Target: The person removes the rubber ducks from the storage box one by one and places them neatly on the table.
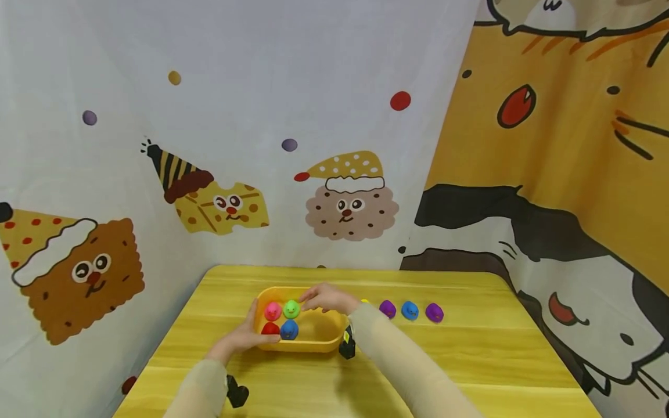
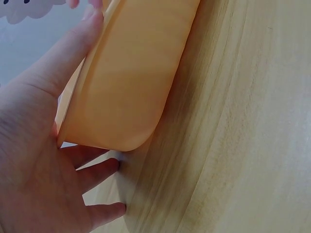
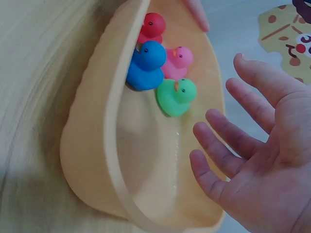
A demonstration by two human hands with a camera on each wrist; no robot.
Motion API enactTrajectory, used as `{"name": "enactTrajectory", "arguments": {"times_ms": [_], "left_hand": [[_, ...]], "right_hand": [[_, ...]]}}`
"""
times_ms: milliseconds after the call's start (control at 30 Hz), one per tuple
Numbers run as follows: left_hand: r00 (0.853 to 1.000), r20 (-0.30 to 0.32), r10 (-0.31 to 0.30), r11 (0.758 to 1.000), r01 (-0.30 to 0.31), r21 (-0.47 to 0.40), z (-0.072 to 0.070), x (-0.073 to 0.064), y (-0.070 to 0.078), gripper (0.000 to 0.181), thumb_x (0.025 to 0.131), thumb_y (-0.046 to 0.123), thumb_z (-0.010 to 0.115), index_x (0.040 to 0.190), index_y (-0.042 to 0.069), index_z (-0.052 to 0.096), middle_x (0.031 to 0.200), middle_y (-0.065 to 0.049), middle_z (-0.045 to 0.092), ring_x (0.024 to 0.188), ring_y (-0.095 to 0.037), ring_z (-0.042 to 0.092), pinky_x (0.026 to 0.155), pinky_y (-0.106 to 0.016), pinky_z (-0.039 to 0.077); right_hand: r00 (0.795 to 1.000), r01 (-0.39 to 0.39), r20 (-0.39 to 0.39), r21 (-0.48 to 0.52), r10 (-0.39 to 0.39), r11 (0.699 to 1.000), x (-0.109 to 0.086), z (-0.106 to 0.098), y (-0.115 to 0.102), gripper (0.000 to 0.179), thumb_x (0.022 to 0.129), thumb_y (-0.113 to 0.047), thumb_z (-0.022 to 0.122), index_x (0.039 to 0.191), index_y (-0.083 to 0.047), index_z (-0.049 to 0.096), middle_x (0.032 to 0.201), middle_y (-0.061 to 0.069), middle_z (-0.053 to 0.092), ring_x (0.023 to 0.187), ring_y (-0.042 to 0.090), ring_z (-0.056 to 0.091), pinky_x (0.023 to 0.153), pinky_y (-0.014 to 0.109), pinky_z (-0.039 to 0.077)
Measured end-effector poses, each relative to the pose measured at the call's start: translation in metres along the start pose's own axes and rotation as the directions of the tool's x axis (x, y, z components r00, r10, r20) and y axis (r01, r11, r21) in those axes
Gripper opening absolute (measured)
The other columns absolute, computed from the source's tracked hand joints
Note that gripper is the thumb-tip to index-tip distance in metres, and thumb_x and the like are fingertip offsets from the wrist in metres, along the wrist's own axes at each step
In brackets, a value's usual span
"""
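A yellow-orange plastic basin (image 1: pixel 313 346) stands on the table with small rubber ducks gathered at its left end. They are a pink duck (image 1: pixel 272 311), a green duck (image 1: pixel 291 309), a red duck (image 1: pixel 270 329) and a blue duck (image 3: pixel 147 65). My left hand (image 1: pixel 244 335) holds the basin's left end, its thumb along the front rim and fingers spread around the outside. Over the basin's back rim, just right of the green duck, hovers my right hand (image 1: pixel 328 298). Its fingers (image 3: pixel 243 131) are relaxed and spread, and nothing is in them.
To the right of the basin, more ducks stand in a row: a purple duck (image 1: pixel 387 309), a blue one (image 1: pixel 410 310) and another purple one (image 1: pixel 434 313). A yellow duck (image 1: pixel 364 301) is mostly hidden by my right wrist. Behind the wooden table (image 1: pixel 470 360) hangs a cartoon-printed curtain (image 1: pixel 313 69).
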State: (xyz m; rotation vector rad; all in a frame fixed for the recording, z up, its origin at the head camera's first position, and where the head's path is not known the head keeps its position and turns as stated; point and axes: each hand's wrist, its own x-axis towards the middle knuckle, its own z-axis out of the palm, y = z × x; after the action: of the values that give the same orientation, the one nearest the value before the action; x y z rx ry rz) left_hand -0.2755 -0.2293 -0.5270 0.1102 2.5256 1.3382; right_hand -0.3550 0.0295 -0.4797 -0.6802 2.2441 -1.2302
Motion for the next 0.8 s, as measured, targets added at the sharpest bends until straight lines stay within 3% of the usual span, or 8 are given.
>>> {"name": "enactTrajectory", "arguments": {"times_ms": [233,333,433,500,633,733,800], "left_hand": [[1.000,0.002,-0.012,0.998,0.012,-0.061,0.003,0.002,-0.005,0.128,0.077,0.039,0.081,0.151,0.006,-0.019,0.156,-0.032,-0.004,0.139,-0.054,0.012,0.108,-0.068,0.009],[1.000,0.008,-0.009,0.997,0.009,-0.071,0.002,0.002,-0.006,0.129,0.077,0.039,0.081,0.151,0.007,-0.020,0.156,-0.031,-0.005,0.139,-0.054,0.012,0.109,-0.067,0.009],[1.000,0.004,-0.005,0.999,0.005,-0.045,0.001,-0.001,-0.001,0.127,0.079,0.040,0.079,0.150,0.005,-0.020,0.154,-0.035,-0.002,0.137,-0.056,0.015,0.107,-0.068,0.012],[1.000,0.004,-0.005,0.999,0.005,-0.043,0.000,-0.002,-0.001,0.127,0.079,0.039,0.079,0.150,0.004,-0.020,0.154,-0.036,0.000,0.136,-0.057,0.016,0.107,-0.069,0.014],[1.000,0.009,-0.011,0.998,0.012,-0.055,-0.001,-0.002,-0.001,0.127,0.079,0.037,0.081,0.150,0.003,-0.019,0.154,-0.036,-0.001,0.136,-0.056,0.017,0.106,-0.069,0.015],[1.000,0.013,-0.015,0.998,0.016,-0.058,-0.001,-0.001,-0.002,0.128,0.078,0.036,0.081,0.150,0.004,-0.020,0.154,-0.035,-0.002,0.137,-0.055,0.016,0.107,-0.069,0.015],[1.000,0.013,-0.012,0.998,0.012,-0.057,0.000,0.000,-0.002,0.128,0.078,0.036,0.081,0.150,0.003,-0.019,0.154,-0.036,-0.001,0.137,-0.055,0.017,0.106,-0.069,0.016]], "right_hand": [[0.998,-0.051,0.024,-0.031,0.052,0.998,0.008,0.016,0.002,0.035,0.089,-0.026,0.070,0.118,-0.007,0.069,0.106,-0.004,0.067,0.106,0.035,0.058,0.084,0.054,0.049],[0.998,-0.057,0.026,-0.049,0.058,0.997,0.009,0.021,0.000,0.034,0.089,-0.025,0.070,0.117,-0.006,0.070,0.104,-0.004,0.066,0.103,0.035,0.058,0.076,0.048,0.049],[0.998,-0.057,0.029,-0.053,0.059,0.997,0.011,0.026,0.000,0.034,0.089,-0.024,0.070,0.117,-0.005,0.070,0.101,-0.002,0.066,0.097,0.038,0.057,0.061,0.038,0.040],[0.998,-0.062,0.027,-0.048,0.063,0.997,0.013,0.029,0.001,0.034,0.089,-0.024,0.070,0.118,-0.005,0.070,0.101,-0.001,0.067,0.096,0.039,0.057,0.056,0.035,0.033],[0.997,-0.080,0.018,-0.044,0.081,0.996,0.016,0.033,0.004,0.036,0.087,-0.027,0.072,0.117,-0.006,0.070,0.099,-0.003,0.066,0.095,0.034,0.059,0.054,0.032,0.032],[0.996,-0.085,0.009,-0.051,0.085,0.995,0.018,0.037,0.005,0.033,0.086,-0.027,0.073,0.113,-0.008,0.072,0.081,-0.007,0.059,0.074,0.022,0.056,0.050,0.029,0.030],[0.997,-0.081,0.004,-0.064,0.082,0.995,0.020,0.039,0.006,0.029,0.085,-0.026,0.074,0.109,-0.010,0.073,0.065,-0.008,0.049,0.057,0.015,0.044,0.046,0.027,0.026]]}}
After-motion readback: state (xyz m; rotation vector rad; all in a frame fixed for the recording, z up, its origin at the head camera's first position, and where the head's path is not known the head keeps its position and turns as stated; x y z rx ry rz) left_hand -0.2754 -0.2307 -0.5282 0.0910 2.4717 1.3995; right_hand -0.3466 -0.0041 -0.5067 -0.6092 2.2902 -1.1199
